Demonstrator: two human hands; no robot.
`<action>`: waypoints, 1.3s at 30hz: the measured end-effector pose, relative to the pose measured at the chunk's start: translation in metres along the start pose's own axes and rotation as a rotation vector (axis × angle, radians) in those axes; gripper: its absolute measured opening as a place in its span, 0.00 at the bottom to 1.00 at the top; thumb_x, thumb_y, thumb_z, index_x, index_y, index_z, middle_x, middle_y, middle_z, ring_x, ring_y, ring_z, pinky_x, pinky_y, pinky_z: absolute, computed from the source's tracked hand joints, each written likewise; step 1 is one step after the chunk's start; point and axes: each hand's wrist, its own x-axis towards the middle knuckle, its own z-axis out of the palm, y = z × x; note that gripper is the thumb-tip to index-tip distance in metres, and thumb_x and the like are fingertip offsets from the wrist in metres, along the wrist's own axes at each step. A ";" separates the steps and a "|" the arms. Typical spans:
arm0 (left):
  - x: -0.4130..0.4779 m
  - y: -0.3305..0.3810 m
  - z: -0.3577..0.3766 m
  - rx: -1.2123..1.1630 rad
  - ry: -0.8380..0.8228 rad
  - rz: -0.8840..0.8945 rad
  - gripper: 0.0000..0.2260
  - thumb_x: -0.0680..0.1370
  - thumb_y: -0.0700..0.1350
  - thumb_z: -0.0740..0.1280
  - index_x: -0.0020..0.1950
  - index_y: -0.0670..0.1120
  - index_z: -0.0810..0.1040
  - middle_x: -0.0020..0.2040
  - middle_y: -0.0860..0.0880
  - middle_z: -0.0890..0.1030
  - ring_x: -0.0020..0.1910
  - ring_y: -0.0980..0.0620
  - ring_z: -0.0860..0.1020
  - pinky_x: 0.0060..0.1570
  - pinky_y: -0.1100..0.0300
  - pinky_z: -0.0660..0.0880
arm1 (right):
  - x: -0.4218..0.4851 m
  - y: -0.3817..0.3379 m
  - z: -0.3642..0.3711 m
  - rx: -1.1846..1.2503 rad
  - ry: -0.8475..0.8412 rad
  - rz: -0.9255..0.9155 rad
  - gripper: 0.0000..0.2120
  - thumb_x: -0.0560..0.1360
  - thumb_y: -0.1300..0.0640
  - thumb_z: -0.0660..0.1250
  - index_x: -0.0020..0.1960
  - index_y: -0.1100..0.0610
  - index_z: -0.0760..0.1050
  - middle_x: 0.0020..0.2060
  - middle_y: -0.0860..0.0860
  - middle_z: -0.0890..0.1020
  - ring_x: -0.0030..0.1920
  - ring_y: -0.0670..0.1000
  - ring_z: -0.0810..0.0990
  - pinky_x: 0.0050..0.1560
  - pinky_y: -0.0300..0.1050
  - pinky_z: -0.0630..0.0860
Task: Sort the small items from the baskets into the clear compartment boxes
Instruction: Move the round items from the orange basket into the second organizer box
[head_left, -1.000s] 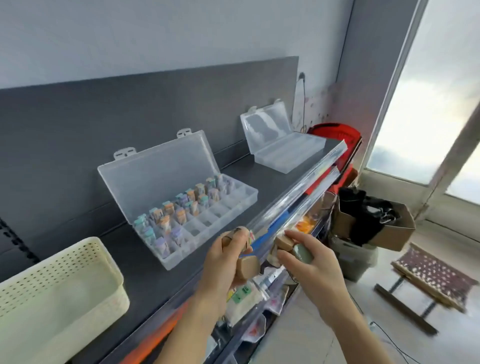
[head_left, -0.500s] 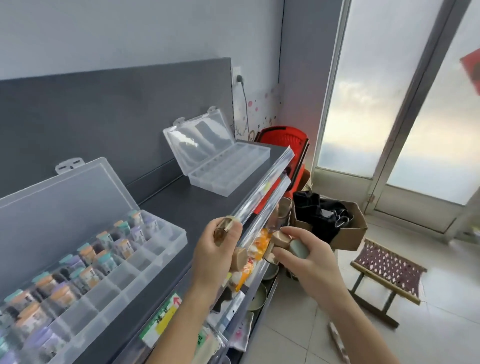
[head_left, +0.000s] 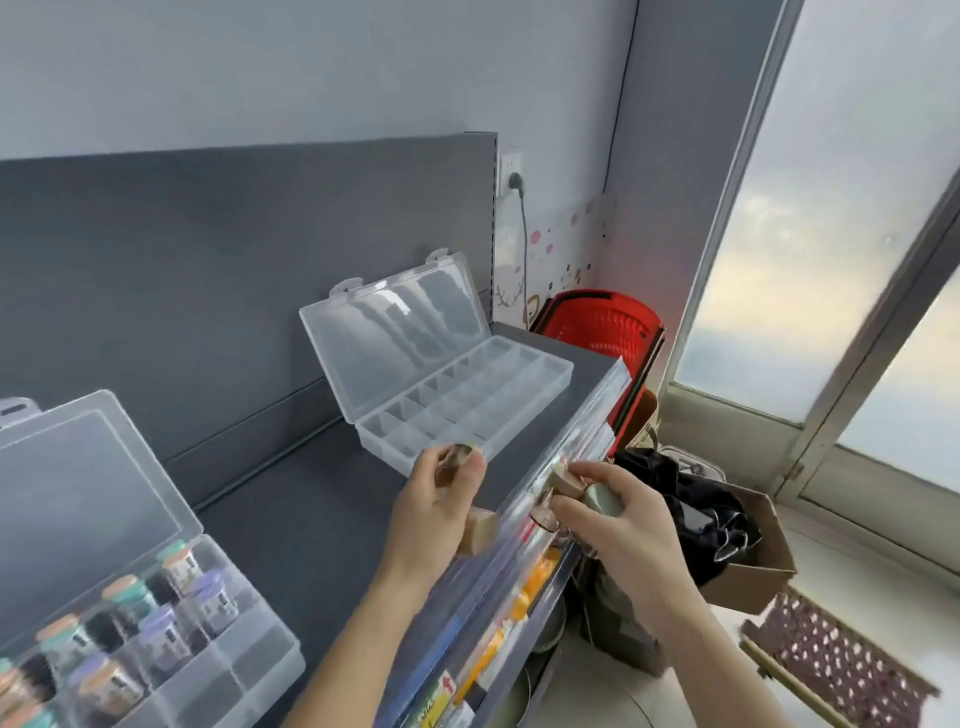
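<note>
Our left hand (head_left: 431, 514) has its grip round blurred corked jars (head_left: 478, 530); our right hand (head_left: 623, 525) likewise. Labels (head_left: 210, 605) in the cut-off box (head_left: 104, 499) are unreadable.

1 head view: looks forward-down from above shelf (head_left: 311, 499), close over hands, window (head_left: 857, 260) at right.

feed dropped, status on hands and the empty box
Left hand and right hand both grip small items. Empty compartment box lid open. Shelf-edge rail fronts it.
</note>
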 end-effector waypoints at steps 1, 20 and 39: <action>0.011 -0.002 0.000 -0.005 0.025 -0.015 0.17 0.74 0.63 0.60 0.57 0.56 0.72 0.50 0.55 0.78 0.48 0.58 0.78 0.42 0.65 0.72 | 0.014 0.002 0.001 0.007 -0.011 -0.001 0.14 0.67 0.59 0.74 0.49 0.45 0.79 0.42 0.46 0.83 0.43 0.49 0.81 0.46 0.46 0.80; 0.123 0.000 0.023 -0.081 0.754 -0.294 0.15 0.79 0.57 0.60 0.44 0.48 0.77 0.38 0.49 0.79 0.34 0.54 0.76 0.25 0.63 0.71 | 0.249 0.002 0.049 -0.071 -0.701 -0.121 0.13 0.69 0.56 0.73 0.52 0.48 0.78 0.42 0.47 0.83 0.40 0.49 0.80 0.36 0.37 0.76; 0.115 -0.023 -0.013 0.072 0.899 -0.339 0.15 0.79 0.58 0.59 0.62 0.55 0.73 0.51 0.56 0.79 0.47 0.56 0.77 0.28 0.72 0.70 | 0.273 -0.014 0.179 -0.329 -0.947 -0.444 0.18 0.70 0.52 0.73 0.59 0.54 0.76 0.49 0.47 0.80 0.46 0.48 0.78 0.42 0.34 0.75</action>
